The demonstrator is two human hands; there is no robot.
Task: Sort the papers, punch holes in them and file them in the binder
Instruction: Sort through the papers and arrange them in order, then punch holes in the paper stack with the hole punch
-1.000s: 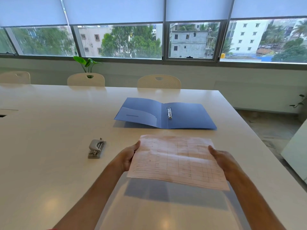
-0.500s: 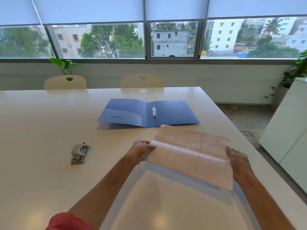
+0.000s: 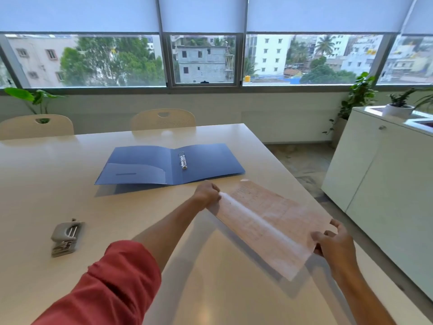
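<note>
Papers [image 3: 269, 221], a thin pinkish sheaf printed with a table grid, hang in the air just above the desk [image 3: 70, 184], held between both hands at about four o'clock from the middle of the head view. The left hand [image 3: 207, 192] has its grip closed on the far short edge, fingers curled into a loose fist around it. The right hand [image 3: 335, 245] pinches the near short edge, thumb on top and fingers beneath. The sheaf runs slantwise and bows along its length, one long edge curling up.

As a judgement, the step in hand is squaring the sheets before punching. It would go best with both grips kept light, the long edge tapped down on the desk until the sheets sit flush, and the bow flattened out. A skewed stack would put the holes out of line with the rings.

The binder [image 3: 168, 164], blue, lies open and flat at twelve o'clock, well apart from the papers. Its ring mechanism [image 3: 183, 160] appears to carry no sheets; whether the rings are open or shut cannot be told. The inside pocket [image 3: 133, 174] on the left cover looks empty. The hole punch [image 3: 65, 238], grey, sits at nine o'clock, untouched, with no paper in its slot.
</note>
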